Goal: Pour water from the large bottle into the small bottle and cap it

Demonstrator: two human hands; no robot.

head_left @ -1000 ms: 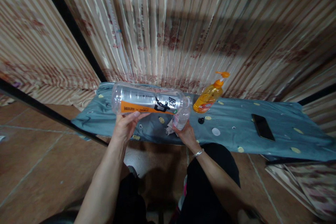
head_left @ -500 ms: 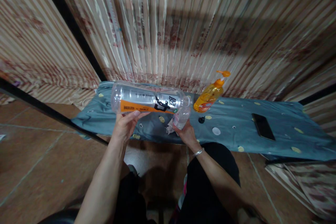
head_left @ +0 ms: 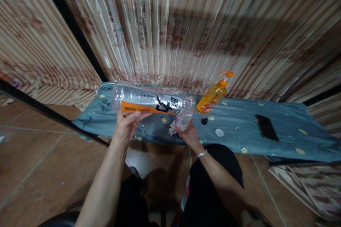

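Observation:
My left hand (head_left: pixel 126 125) is closed round the underside of a large clear plastic bottle (head_left: pixel 149 100) with a silver and orange label. The bottle lies nearly level, its mouth pointing right. A smaller clear bottle (head_left: pixel 184 117) stands tilted in my right hand (head_left: pixel 189 134), whose fingers wrap its lower part. The mouths of the two bottles meet or overlap; whether they touch I cannot tell. Crumpled pale cloth or paper (head_left: pixel 173 129) shows beside my right fingers. To the right stands a pump bottle (head_left: pixel 212 95) of orange liquid.
A blue-green cloth with yellow prints covers the low bench (head_left: pixel 239 120). On it lie a small black cap (head_left: pixel 204 121), a white disc (head_left: pixel 219 132) and a black phone (head_left: pixel 267 127). A striped curtain (head_left: pixel 170 35) hangs behind; a dark pole (head_left: pixel 69 21) slants at left.
The large bottle has shifted very slightly left in my left hand. My right hand and the small bottle keep their place.

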